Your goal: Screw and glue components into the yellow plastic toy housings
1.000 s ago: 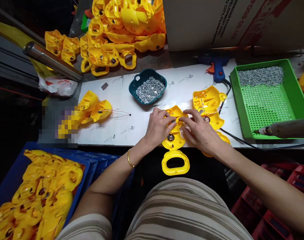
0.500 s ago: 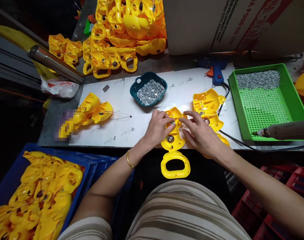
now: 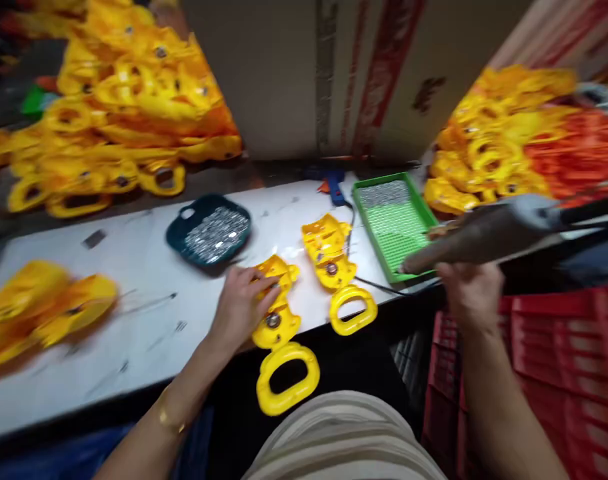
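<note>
My left hand (image 3: pixel 237 303) is at the edge of a yellow plastic housing half (image 3: pixel 287 327), its thumb and fingers closed over the upper part. The housing has a round dark metal part inside and a loop handle overhanging the table edge. What lies under the fingertips is too blurred to tell. On the right, my right hand (image 3: pixel 474 290) grips the grey body of an electric screwdriver (image 3: pixel 489 227) from below. The driver's tip points left, over the front corner of a green tray (image 3: pixel 391 257). A second yellow housing half (image 3: pixel 329 257) rests between my hands.
A dark teal bowl (image 3: pixel 177 233) of small screws stands left of centre. Other yellow housings (image 3: pixel 49 307) lie at the left with a thin wire. A blue glue gun (image 3: pixel 335 190) is behind. Piled yellow parts, a large carton (image 3: pixel 294 87) and red crates (image 3: pixel 549 360) surround the table.
My right hand has left the yellow housing and moved right to the electric screwdriver. My left hand stays at the housing. The view has swung to the right.
</note>
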The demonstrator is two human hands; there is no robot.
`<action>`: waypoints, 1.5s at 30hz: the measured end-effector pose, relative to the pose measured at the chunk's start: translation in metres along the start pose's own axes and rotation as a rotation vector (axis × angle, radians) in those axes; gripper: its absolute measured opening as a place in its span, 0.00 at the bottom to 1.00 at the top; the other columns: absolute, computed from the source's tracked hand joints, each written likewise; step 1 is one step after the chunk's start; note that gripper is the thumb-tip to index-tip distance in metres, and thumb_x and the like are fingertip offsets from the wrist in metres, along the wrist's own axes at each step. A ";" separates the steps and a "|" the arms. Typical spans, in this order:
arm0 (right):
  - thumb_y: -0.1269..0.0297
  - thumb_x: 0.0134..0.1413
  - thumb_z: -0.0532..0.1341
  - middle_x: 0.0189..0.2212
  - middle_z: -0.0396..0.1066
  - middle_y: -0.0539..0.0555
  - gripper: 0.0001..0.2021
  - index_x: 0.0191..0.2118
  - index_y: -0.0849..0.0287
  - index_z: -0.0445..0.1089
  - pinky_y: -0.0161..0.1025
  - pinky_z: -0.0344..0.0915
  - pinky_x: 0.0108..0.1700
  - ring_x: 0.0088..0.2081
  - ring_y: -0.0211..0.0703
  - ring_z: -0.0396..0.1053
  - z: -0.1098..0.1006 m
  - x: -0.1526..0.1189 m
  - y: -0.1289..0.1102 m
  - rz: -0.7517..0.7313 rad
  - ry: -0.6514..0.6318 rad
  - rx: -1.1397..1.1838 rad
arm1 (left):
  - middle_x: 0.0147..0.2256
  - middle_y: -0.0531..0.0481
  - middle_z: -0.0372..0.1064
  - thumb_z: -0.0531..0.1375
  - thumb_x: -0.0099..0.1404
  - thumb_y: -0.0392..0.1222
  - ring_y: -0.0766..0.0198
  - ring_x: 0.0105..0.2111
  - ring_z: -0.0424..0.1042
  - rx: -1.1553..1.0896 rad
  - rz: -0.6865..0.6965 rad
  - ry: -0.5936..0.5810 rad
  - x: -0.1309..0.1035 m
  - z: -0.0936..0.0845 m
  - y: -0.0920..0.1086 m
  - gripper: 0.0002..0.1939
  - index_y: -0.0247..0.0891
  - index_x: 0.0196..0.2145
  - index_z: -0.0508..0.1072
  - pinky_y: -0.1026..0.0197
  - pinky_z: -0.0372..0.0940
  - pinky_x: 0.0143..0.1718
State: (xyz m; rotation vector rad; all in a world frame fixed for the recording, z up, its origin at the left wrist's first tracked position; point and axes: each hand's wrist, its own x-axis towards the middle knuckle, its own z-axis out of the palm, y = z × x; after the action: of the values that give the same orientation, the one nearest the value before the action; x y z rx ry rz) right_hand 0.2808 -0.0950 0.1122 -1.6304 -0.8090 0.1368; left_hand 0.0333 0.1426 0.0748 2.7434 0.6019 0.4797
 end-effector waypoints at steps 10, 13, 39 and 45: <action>0.53 0.53 0.61 0.28 0.73 0.50 0.12 0.37 0.56 0.70 0.41 0.70 0.36 0.30 0.40 0.71 -0.025 0.057 -0.007 -0.056 0.149 0.197 | 0.33 0.41 0.72 0.53 0.66 0.56 0.51 0.35 0.63 0.006 0.004 0.009 0.003 0.003 -0.008 0.22 0.40 0.36 0.80 0.50 0.63 0.36; 0.53 0.50 0.62 0.23 0.70 0.46 0.13 0.38 0.55 0.69 0.39 0.68 0.31 0.23 0.37 0.68 -0.025 0.071 0.007 -0.064 0.257 0.245 | 0.33 0.41 0.72 0.53 0.66 0.57 0.51 0.35 0.64 0.016 0.013 0.020 0.004 0.003 -0.008 0.22 0.41 0.34 0.80 0.50 0.63 0.36; 0.47 0.46 0.61 0.17 0.57 0.42 0.16 0.34 0.53 0.63 0.38 0.64 0.21 0.16 0.35 0.62 -0.013 0.085 0.050 -0.069 0.541 0.146 | 0.33 0.51 0.69 0.57 0.63 0.54 0.51 0.35 0.63 -0.073 -0.083 0.019 0.006 -0.002 0.004 0.10 0.55 0.32 0.78 0.47 0.62 0.36; 0.48 0.48 0.61 0.16 0.57 0.41 0.14 0.33 0.53 0.63 0.38 0.64 0.21 0.15 0.35 0.61 -0.013 0.084 0.052 -0.102 0.539 0.153 | 0.33 0.49 0.68 0.56 0.63 0.54 0.50 0.35 0.62 -0.045 -0.083 0.018 0.006 -0.004 0.006 0.12 0.53 0.33 0.78 0.47 0.63 0.37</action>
State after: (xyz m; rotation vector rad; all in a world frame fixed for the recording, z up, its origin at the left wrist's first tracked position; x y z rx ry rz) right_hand 0.3725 -0.0577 0.0971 -1.3844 -0.4504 -0.2973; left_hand 0.0389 0.1409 0.0816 2.6617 0.6982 0.4934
